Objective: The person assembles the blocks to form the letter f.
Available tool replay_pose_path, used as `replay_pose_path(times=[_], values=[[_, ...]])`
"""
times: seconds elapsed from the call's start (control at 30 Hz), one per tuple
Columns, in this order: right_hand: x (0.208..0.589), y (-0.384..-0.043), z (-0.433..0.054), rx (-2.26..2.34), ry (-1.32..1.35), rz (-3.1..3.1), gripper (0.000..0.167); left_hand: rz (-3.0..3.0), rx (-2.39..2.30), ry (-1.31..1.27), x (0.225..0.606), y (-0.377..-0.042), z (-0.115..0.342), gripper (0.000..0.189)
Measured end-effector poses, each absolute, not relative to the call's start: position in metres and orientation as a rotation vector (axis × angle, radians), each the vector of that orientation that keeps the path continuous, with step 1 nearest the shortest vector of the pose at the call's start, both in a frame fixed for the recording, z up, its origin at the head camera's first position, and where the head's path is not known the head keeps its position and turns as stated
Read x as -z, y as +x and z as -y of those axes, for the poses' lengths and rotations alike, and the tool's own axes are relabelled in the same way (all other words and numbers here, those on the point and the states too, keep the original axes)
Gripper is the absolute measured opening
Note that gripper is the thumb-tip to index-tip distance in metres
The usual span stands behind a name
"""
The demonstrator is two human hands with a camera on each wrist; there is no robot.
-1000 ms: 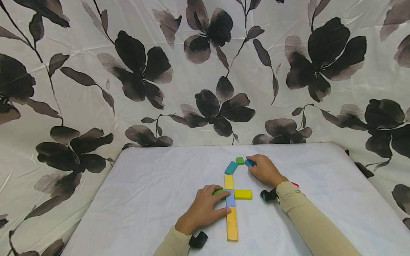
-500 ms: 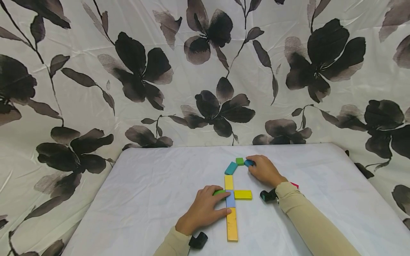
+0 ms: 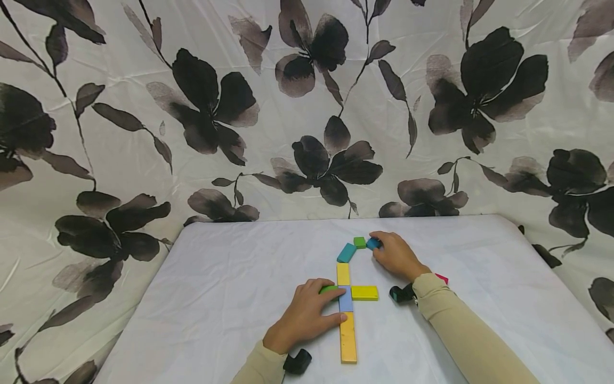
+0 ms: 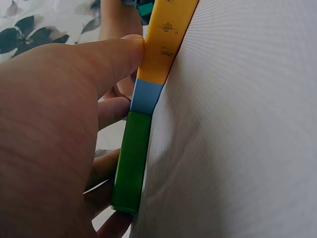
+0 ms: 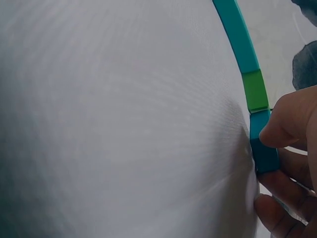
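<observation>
My left hand rests over a row of flat blocks, thumb tip on the long orange block and index fingertip on the light blue block. Its other fingers lie along the green block, mostly covered in the head view. At the far end of the row, my right hand pinches a blue block between thumb and fingers. That block's end meets a small green block, and a teal block continues the curve beyond it.
A yellow block links the light blue and teal blocks. Another yellow block sticks out to the right. Part of a red block shows behind my right sleeve. White cloth covers the table; a floral sheet hangs behind.
The blue block in my right fingers has turned slightly at the small green block. My left hand has kept its place on the row.
</observation>
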State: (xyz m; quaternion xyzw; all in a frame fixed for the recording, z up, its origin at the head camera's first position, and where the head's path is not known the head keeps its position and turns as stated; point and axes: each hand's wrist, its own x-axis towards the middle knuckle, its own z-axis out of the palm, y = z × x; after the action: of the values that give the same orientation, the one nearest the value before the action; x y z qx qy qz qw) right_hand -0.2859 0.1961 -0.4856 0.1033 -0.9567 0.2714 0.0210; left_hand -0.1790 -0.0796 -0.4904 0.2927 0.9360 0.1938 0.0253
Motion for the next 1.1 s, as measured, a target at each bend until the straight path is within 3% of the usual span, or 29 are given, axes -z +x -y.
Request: replay_pose_path(times=[1.1], values=[[0.4861,-0.284,-0.1947,-0.873,0.342,2.944,0.037,-2.904,-0.61,0.918,0.4908,-0.1784,0.0803,0.058]])
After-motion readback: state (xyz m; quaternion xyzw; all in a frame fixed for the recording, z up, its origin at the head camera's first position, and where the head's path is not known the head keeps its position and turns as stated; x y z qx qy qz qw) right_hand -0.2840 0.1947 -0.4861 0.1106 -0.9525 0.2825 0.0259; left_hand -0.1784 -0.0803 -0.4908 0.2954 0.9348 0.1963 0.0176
